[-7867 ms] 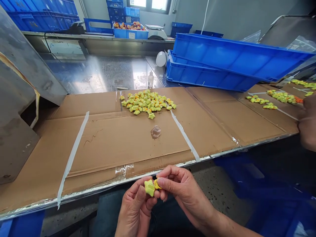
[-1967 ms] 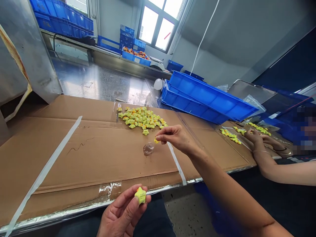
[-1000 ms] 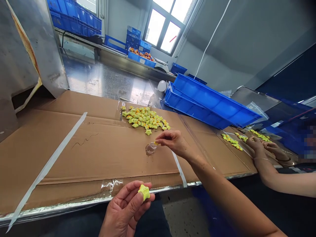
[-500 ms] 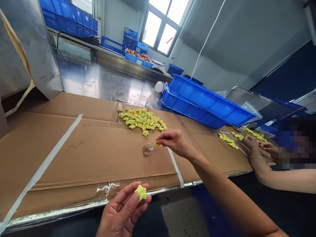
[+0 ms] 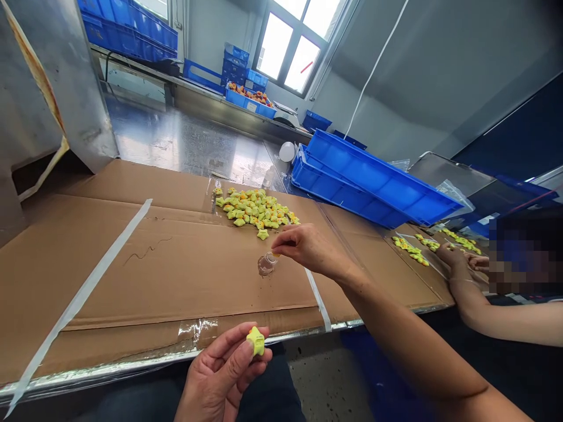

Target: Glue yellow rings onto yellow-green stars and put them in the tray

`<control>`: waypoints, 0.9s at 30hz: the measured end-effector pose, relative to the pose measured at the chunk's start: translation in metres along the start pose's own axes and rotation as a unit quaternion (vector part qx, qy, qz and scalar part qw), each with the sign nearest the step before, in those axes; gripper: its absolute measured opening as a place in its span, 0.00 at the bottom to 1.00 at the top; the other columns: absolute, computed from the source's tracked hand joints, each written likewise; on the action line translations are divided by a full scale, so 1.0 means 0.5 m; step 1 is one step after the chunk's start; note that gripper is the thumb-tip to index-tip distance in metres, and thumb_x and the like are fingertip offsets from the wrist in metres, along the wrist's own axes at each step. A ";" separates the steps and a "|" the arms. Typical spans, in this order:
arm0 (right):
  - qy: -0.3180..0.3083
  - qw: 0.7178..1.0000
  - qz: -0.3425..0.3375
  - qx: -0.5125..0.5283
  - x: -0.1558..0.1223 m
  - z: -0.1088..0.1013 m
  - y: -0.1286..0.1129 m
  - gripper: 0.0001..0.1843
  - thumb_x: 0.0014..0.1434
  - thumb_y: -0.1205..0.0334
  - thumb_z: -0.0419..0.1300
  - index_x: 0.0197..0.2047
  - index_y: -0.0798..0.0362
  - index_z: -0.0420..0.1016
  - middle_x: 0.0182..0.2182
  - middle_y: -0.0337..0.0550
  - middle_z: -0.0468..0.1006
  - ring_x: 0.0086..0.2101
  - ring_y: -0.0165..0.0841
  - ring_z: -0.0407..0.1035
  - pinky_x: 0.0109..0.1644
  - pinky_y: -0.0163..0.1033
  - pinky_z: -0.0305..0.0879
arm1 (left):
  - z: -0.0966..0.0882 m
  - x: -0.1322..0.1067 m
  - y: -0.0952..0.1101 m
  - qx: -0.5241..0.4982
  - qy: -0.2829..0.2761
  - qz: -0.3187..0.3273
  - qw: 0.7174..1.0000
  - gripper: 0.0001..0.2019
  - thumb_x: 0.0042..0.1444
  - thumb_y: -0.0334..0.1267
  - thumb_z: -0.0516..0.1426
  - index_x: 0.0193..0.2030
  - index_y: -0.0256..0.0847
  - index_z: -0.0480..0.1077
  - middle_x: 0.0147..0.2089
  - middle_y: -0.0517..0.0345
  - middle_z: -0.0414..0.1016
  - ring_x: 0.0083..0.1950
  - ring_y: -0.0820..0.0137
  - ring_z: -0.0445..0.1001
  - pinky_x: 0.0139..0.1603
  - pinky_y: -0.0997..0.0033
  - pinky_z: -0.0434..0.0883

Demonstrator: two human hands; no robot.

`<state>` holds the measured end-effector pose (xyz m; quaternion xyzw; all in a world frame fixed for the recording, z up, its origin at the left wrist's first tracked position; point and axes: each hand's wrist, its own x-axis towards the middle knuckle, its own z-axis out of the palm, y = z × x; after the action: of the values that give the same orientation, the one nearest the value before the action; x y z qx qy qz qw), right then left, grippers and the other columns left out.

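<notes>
**Star piece pinched near, small piece held at the clear cup**

Nearest to me, my left hand (image 5: 220, 381) sits below the table's near edge, thumb and fingers closed on a yellow star piece (image 5: 255, 340) held up at the fingertips. Past it lies the cardboard sheet (image 5: 176, 275) covering the table (image 5: 185, 146), with a white tape strip (image 5: 79, 302) slanting toward the near left corner.

Farther in, my right hand (image 5: 310, 249) reaches out over the cardboard, fingertips pinched together on a small yellow piece (image 5: 274, 254), mostly hidden, right at the rim of the clear cup (image 5: 266, 264) standing mid-sheet. I cannot tell whether piece and cup touch.

Beyond the cup, a pile of star pieces (image 5: 253, 206) lies toward the far edge of the cardboard. Toward the far right, stacked blue trays (image 5: 369, 181) rest on the table. At the right edge, another person's hand (image 5: 455, 258) rests by a second scatter of yellow pieces (image 5: 411, 249).
</notes>
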<state>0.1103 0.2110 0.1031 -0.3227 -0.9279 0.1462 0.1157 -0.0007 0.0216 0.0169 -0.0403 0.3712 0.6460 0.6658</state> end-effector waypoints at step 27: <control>0.074 0.893 0.043 0.442 -0.143 0.019 -0.128 0.01 0.54 0.65 0.69 0.32 0.50 0.82 0.25 0.38 0.74 0.26 0.28 0.67 0.27 0.32 0.62 | -0.005 0.000 -0.002 -0.041 -0.025 0.008 0.999 0.16 0.27 0.30 0.73 0.29 0.39 0.81 0.32 0.52 0.84 0.28 0.66 0.81 0.27 0.80 0.78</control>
<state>0.1257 0.1160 0.1077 -0.2880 -0.7415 0.5219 0.3081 -0.0007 0.0203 0.0146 -0.0489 0.3282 0.6666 0.6675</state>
